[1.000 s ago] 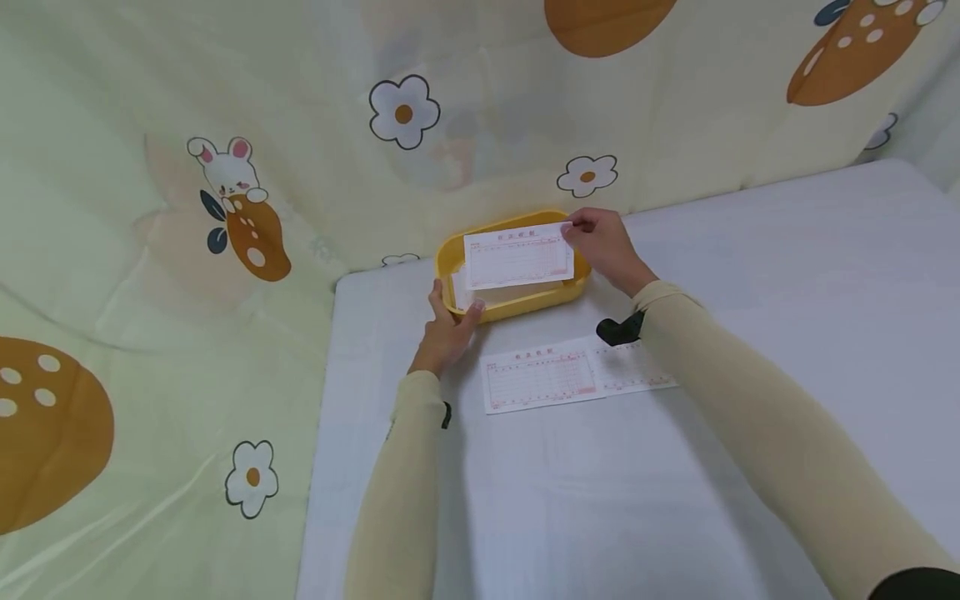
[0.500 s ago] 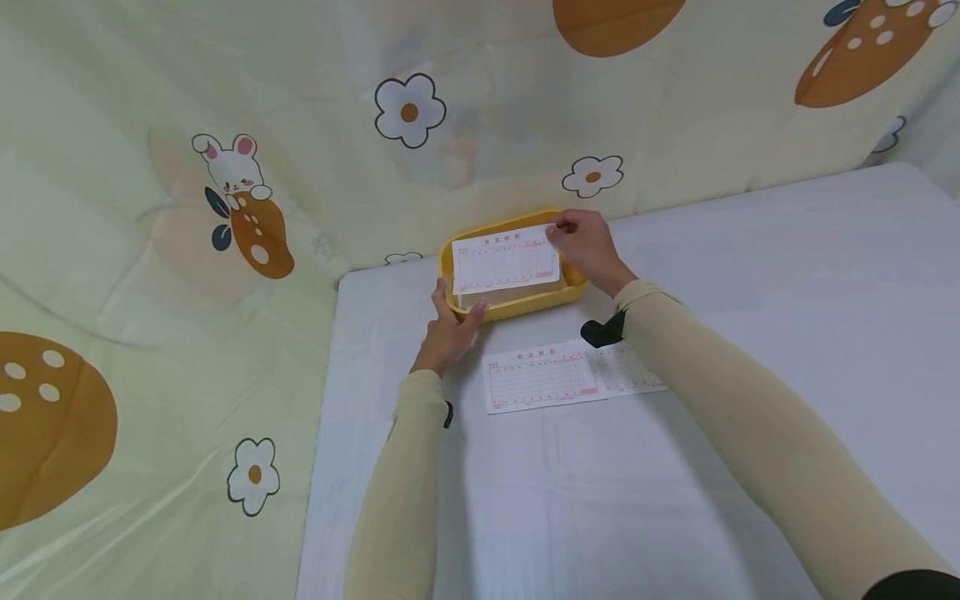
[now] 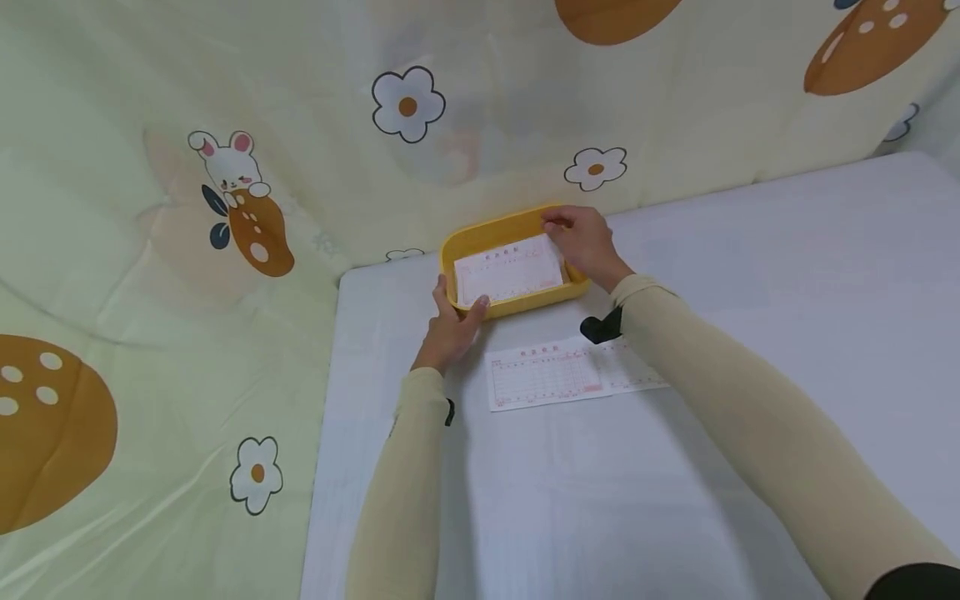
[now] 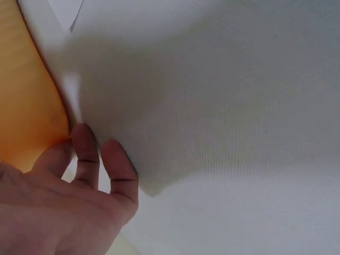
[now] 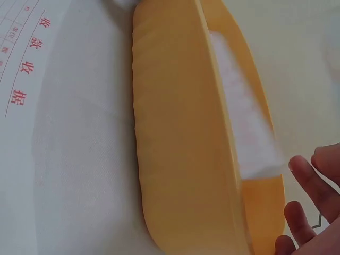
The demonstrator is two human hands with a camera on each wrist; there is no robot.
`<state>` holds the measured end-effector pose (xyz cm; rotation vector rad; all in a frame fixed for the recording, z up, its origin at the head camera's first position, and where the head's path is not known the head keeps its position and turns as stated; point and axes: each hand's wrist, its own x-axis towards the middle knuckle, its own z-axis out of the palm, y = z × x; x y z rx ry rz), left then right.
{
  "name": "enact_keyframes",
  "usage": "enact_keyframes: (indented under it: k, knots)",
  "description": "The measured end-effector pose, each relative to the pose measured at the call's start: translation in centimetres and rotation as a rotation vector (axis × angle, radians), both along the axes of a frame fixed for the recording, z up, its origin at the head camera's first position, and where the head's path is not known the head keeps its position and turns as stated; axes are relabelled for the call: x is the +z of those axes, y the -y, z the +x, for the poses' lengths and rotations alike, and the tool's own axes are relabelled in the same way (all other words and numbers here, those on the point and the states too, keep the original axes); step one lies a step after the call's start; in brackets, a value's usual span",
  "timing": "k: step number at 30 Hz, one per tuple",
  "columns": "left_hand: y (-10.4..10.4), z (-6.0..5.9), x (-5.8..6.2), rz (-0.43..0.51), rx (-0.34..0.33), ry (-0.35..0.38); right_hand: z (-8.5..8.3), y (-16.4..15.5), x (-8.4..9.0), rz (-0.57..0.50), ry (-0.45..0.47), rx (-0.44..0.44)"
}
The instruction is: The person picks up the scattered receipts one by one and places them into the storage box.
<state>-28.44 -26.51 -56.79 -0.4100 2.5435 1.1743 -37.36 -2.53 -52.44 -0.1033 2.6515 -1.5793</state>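
Observation:
A yellow plastic basket stands at the table's back edge. My left hand holds its front left corner, thumb over the rim; in the left wrist view, the left hand has its other fingers bent against the basket's side. A white receipt slip with red print lies in the basket, blurred in the right wrist view as the slip. Over the basket's right end is my right hand. In the right wrist view, the right hand has its fingers apart from the slip, gripping nothing.
In front of the basket, more receipt slips lie side by side on the white tablecloth, partly under the right forearm. A patterned curtain hangs right behind the basket and along the left side.
My right hand moved slightly left with the receipt slip over the basket, then let it go. The slip has dropped flat inside. The left hand stays on the corner.

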Motion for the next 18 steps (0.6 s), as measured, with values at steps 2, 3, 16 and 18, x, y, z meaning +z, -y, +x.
enact_keyframes:
  k: [2,3,16,18]
  knots:
    - [0.0,-0.1,0.0,0.010,-0.001,-0.002,0.1,-0.2,0.2,-0.003,0.007,0.005]
    - [-0.1,-0.2,-0.1,0.012,0.001,0.002,0.1,-0.3,0.3,-0.005,0.003,0.006]
    - [0.2,-0.1,-0.5,0.000,0.004,0.020,2.0,-3.7,0.0,-0.099,-0.064,0.040]
    - [0.3,-0.1,-0.6,-0.009,-0.002,0.010,2.5,-4.6,-0.1,-0.092,-0.062,0.033]
